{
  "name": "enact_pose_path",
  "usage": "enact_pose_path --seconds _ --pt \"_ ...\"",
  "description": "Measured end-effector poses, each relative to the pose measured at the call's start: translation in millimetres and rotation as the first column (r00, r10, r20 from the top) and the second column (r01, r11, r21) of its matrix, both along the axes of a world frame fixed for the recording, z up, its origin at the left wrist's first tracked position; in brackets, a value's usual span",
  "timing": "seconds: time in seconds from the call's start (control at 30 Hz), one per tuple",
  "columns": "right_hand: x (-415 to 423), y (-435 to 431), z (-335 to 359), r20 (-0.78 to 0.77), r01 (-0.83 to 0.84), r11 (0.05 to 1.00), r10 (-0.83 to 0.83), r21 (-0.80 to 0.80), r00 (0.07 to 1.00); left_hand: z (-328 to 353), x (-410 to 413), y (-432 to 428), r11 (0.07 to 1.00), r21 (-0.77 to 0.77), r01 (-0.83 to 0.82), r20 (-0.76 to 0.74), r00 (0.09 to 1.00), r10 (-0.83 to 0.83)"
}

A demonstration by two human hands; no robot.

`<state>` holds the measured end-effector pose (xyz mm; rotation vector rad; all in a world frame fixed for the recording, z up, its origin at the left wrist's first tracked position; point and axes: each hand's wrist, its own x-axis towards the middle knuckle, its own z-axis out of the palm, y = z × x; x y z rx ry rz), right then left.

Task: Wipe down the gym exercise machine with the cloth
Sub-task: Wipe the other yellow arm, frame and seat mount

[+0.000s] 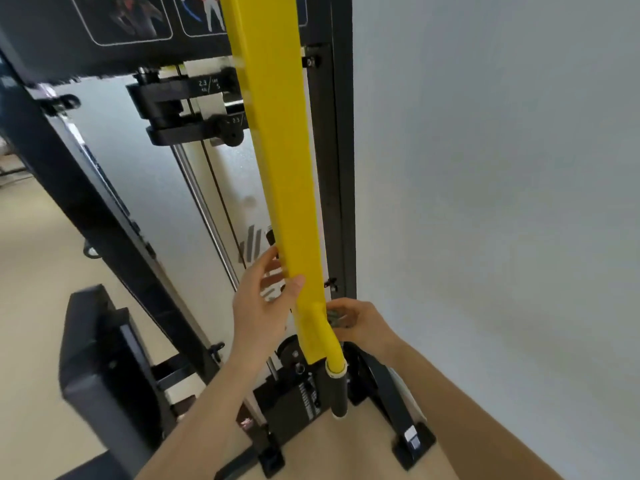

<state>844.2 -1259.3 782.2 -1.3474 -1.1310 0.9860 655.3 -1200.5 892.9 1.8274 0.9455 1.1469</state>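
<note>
a: where's the cloth (335,317)?
b: bunched in the right grip (360,323), fingers clenched round it, pressed to the right side of the yellow arm (277,150) near its lower end, just above the black handle (337,393).
a: and the left grip (265,303)?
b: grasping the same arm a little higher, thumb on the front face, fingers round behind. the black frame (341,168) stands just behind it.

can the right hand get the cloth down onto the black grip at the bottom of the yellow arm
Probably yes. The right hand holds the cloth against the yellow arm just above the black grip, and nothing shows between them along that side.
</note>
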Motion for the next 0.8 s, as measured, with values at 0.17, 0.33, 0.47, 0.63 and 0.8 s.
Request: enact_pose_path --seconds 0.17,0.33,0.47,0.63,0.8 --pt "-3 -3 -46 -0.019 -0.002 0.997 0.000 -0.077 1.000 -9 -2 0 0.999 0.011 -0.033 -0.027 0.999 0.033" --pt "4 -2 -64 -0.030 -0.076 0.987 0.073 -0.142 0.997 -13 -2 -3 0.997 0.008 -0.077 -0.030 0.997 0.077" --pt "15 3 -55 -0.081 -0.123 0.984 0.114 -0.128 0.990 -15 -2 -3 0.994 0.037 -0.106 -0.056 0.993 0.108" --pt "20 11 -35 -0.116 -0.142 0.990 0.139 -0.017 0.984 -16 3 -9 0.989 0.030 -0.144 -0.063 0.987 0.145" --pt "16 7 -38 -0.295 -0.116 0.993 0.120 0.032 0.948 -15 4 -12 0.988 0.015 -0.152 -0.054 0.987 0.153"
